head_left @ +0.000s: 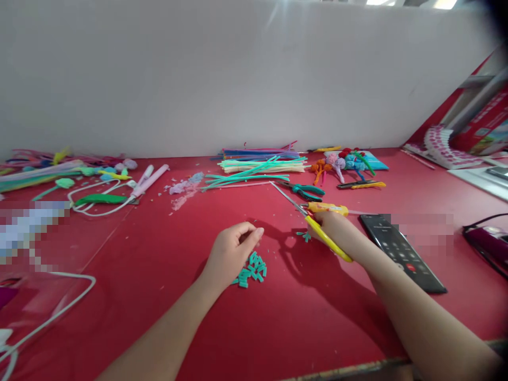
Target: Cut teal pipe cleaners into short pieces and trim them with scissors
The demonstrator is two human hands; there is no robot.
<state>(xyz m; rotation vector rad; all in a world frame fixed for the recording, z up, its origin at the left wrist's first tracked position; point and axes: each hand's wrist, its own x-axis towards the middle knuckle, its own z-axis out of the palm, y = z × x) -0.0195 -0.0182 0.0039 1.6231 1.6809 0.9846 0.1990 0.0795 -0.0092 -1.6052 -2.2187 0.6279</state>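
My right hand (335, 230) grips yellow-handled scissors (307, 214), whose blades point up and left over the red table (278, 317). A couple of teal scraps (305, 236) lie just below the hand. My left hand (234, 251) hovers with fingers curled and pinched together over a small heap of short teal pipe-cleaner pieces (252, 269); what the fingers hold, if anything, I cannot make out.
A bundle of long pipe cleaners (257, 165) lies at the back, with teal pliers (305, 190), finished pipe-cleaner flowers (345, 161) and a utility knife (362, 184). A phone (402, 253) lies right of my right arm. White cable and a pink tool (148, 180) sit at the left.
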